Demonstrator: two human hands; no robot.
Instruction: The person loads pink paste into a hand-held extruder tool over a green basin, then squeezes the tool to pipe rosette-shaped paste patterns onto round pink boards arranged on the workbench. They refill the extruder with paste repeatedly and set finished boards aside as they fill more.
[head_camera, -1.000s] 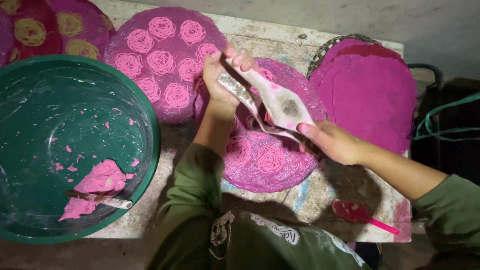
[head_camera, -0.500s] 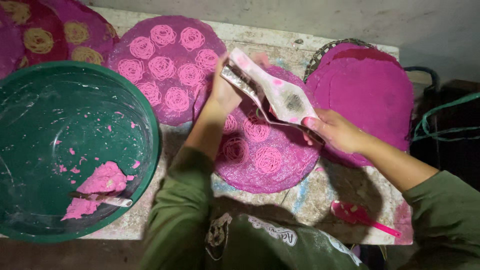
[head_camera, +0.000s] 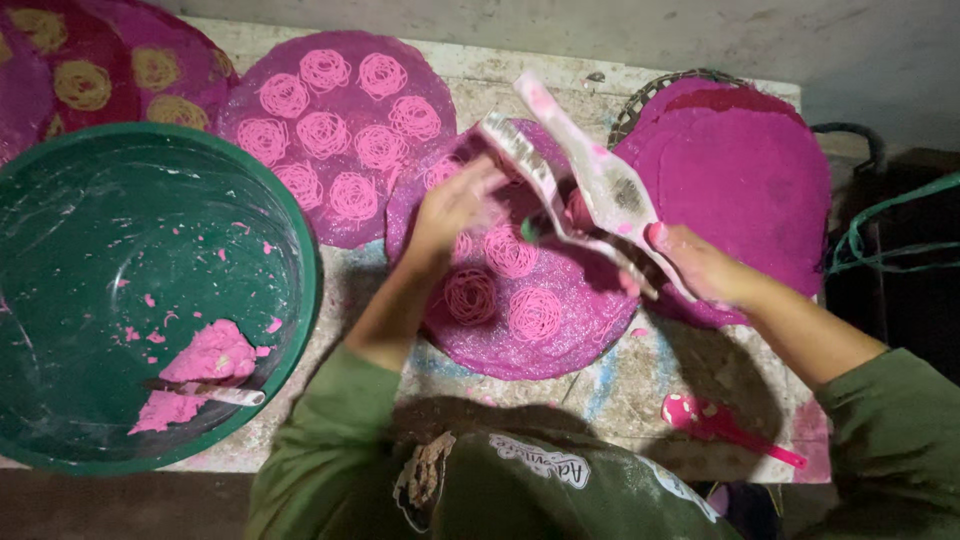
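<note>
My right hand (head_camera: 700, 265) grips the joined end of a pale, dough-smeared two-armed press tool (head_camera: 600, 185). Its two long arms are spread apart and point up and to the left. They hang above a round pink mat (head_camera: 500, 345) that carries several pink dough spirals (head_camera: 470, 295). My left hand (head_camera: 455, 200) hovers over that mat, right beside the tool's lower arm (head_camera: 525, 165). It is blurred, so I cannot tell whether its fingers hold the arm.
A large green basin (head_camera: 300, 250) at the left holds pink dough lumps (head_camera: 210, 352) and a utensil. More spiral-covered mats (head_camera: 330, 130) lie behind. A woven tray of plain pink sheets (head_camera: 745, 165) sits right. A pink spoon (head_camera: 725, 425) lies near the table's front edge.
The tool has swung to the right and its arms have spread wider. My left hand slid down from the arm tips to beside the lower arm. The view shifted slightly.
</note>
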